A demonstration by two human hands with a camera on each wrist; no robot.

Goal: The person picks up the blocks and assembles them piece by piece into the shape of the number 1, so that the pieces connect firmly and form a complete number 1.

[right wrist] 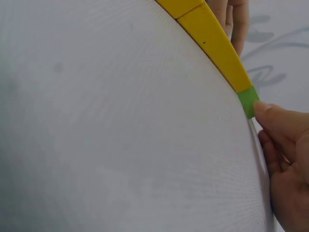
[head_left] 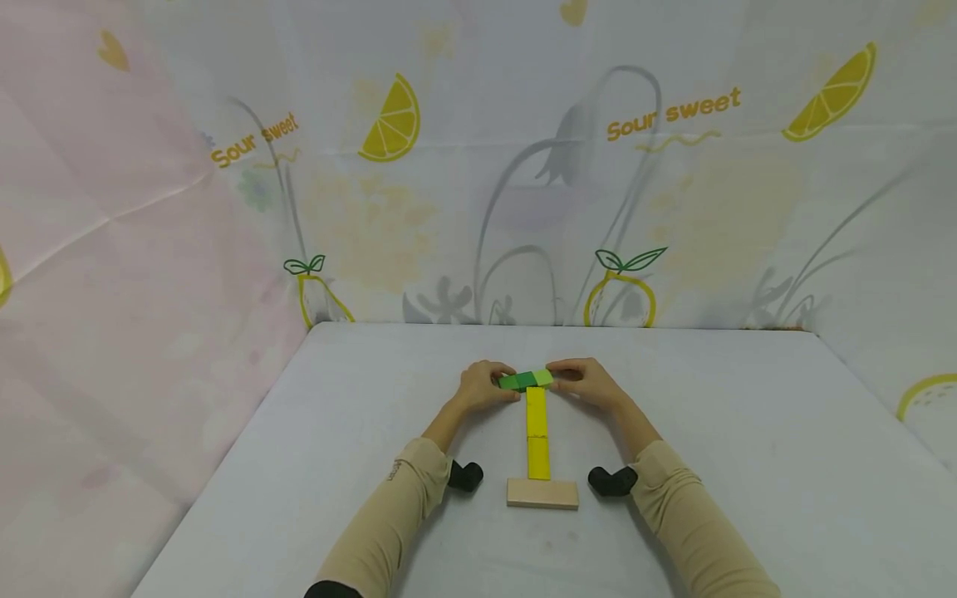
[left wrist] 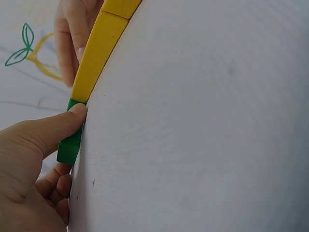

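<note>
In the head view a short row of green blocks (head_left: 527, 380) lies slightly slanted across the far end of two yellow blocks (head_left: 537, 413) set end to end. My left hand (head_left: 481, 386) pinches the row's left end, its thumb on a green block (left wrist: 69, 147) in the left wrist view. At the right end, my right hand (head_left: 591, 384) pinches a light green block (right wrist: 247, 99) between thumb and fingers. The near yellow end meets a plain wooden block (head_left: 542, 493) lying crosswise.
All of this lies on a white-covered table (head_left: 748, 465). Behind it hangs a fabric backdrop (head_left: 463, 216) with lemon prints. Black wrist-worn pieces (head_left: 613, 482) stick out beside both beige sleeves (head_left: 688, 507), on either side of the wooden block.
</note>
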